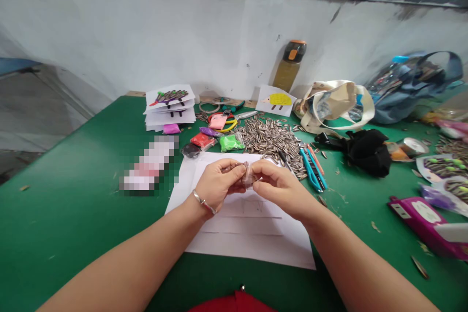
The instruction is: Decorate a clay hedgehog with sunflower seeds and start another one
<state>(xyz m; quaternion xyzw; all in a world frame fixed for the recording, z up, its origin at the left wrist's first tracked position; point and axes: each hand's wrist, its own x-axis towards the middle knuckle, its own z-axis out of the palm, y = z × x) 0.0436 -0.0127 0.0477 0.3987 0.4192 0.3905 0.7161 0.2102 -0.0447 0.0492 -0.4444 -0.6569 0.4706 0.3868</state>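
With my left hand I hold a small brown packet between the thumb and the fingers, and my right hand pinches its right end. The packet is above the white paper, near the pile of seeds on the green table.

A craft workspace — green table, piled seeds, coloured packets, animal pictures.

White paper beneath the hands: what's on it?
Faint lines show on the white paper. The left hand, right hand and brown packet hide its upper middle.
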